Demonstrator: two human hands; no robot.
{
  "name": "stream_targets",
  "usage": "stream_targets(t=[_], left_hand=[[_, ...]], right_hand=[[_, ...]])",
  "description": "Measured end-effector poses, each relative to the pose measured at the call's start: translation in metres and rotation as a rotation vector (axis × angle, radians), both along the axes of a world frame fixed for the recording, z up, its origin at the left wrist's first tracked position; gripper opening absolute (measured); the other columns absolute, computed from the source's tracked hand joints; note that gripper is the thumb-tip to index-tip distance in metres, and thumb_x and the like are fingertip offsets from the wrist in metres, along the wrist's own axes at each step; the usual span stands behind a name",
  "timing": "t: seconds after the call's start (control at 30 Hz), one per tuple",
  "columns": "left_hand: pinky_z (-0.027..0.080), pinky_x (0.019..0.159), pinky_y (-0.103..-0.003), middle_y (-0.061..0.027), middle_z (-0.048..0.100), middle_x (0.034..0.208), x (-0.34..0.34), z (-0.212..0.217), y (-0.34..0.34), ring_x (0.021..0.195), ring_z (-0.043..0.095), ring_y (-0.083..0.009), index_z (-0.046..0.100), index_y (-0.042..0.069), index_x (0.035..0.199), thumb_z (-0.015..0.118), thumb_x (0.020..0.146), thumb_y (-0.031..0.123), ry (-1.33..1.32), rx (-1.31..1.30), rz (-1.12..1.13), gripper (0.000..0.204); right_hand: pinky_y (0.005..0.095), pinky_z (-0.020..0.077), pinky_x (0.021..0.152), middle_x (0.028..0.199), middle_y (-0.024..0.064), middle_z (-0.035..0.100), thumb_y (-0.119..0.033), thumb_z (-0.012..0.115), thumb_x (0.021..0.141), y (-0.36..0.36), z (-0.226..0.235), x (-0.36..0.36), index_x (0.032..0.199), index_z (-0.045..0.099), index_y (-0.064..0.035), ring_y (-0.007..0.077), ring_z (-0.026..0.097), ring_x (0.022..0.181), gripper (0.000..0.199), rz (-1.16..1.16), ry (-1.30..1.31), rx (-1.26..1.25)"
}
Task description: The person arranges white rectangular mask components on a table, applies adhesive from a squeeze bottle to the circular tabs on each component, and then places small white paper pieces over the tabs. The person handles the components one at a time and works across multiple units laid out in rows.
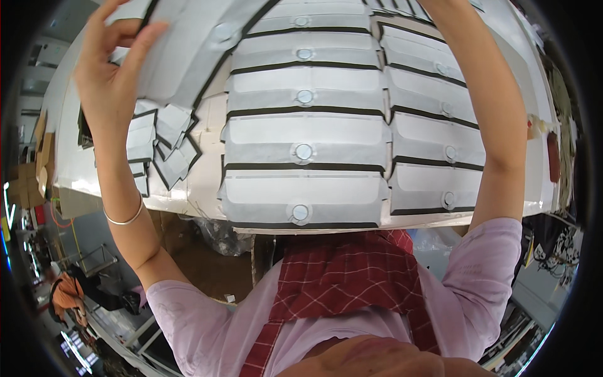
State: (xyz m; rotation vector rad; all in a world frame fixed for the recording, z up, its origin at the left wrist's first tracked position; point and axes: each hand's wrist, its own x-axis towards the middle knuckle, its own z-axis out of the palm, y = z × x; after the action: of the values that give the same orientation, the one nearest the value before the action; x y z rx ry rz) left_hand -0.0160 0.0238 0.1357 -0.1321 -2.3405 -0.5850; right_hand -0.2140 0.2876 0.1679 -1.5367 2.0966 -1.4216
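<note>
The person's left hand (116, 60) is raised over the far left part of the white table (207, 182) and holds a grey flap piece (188, 50) with a dark edge and a round snap button. The thumb and the fingers (141, 44) are pressed on the left end of this piece, so the hand pinches it, and the piece hangs tilted above the table, over a loose heap of smaller grey pieces (166, 141). A thin silver bracelet (125, 220) sits on the left forearm, lower down. The right forearm (496, 113) reaches up along the right side of the table, but the right hand itself is cut off by the top edge of the picture, so I cannot tell what it holds or if it is closed. Between the two arms, the table carries flat grey pieces of the same kind, laid in overlapping rows. The middle column (304, 151) has one button in the centre of each piece, and the right column (433, 157) lies just beside it, partly under the right arm. The heap of smaller pieces lies to the left of the middle column, near the table's front edge. The person wears a light pink shirt (207, 327) with a red checked apron (345, 283) over it.
</note>
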Motion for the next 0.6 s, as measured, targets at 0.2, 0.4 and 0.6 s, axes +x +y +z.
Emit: stream_targets(t=[0.2, 0.4, 0.6], left_hand=[[0.047, 0.073, -0.026, -0.0037, 0.072, 0.089, -0.095, -0.051, 0.014, 0.077, 0.061, -0.0109, 0.072, 0.002, 0.115, 0.083, 0.085, 0.038, -0.422, 0.181, -0.207, 0.047], [0.05, 0.071, -0.025, -0.0022, 0.072, 0.085, -0.201, -0.054, 0.112, 0.076, 0.063, -0.0101, 0.073, 0.003, 0.097, 0.077, 0.093, 0.017, -0.508, 0.745, -0.457, 0.015], [0.053, 0.08, -0.031, -0.0114, 0.074, 0.096, -0.259, -0.093, 0.148, 0.088, 0.068, -0.0193, 0.072, -0.003, 0.102, 0.075, 0.094, 0.024, -0.626, 0.483, -0.336, 0.029]], right_hand=[[0.0198, 0.0468, 0.051, 0.062, -0.0056, 0.057, -0.023, 0.08, 0.092, 0.114, -0.031, -0.039, 0.073, 0.066, -0.0119, 0.0037, 0.054, 0.056, 0.026, -0.454, -0.223, -0.016], [0.0215, 0.0464, 0.049, 0.062, 0.0002, 0.064, -0.025, 0.084, 0.088, 0.236, -0.07, -0.07, 0.073, 0.066, -0.0092, 0.0058, 0.056, 0.052, 0.028, -0.828, -0.3, 0.096], [0.0243, 0.0457, 0.049, 0.063, 0.0046, 0.067, -0.021, 0.085, 0.087, 0.282, -0.105, -0.096, 0.076, 0.067, -0.006, 0.0103, 0.06, 0.053, 0.026, -0.86, -0.35, 0.174]])
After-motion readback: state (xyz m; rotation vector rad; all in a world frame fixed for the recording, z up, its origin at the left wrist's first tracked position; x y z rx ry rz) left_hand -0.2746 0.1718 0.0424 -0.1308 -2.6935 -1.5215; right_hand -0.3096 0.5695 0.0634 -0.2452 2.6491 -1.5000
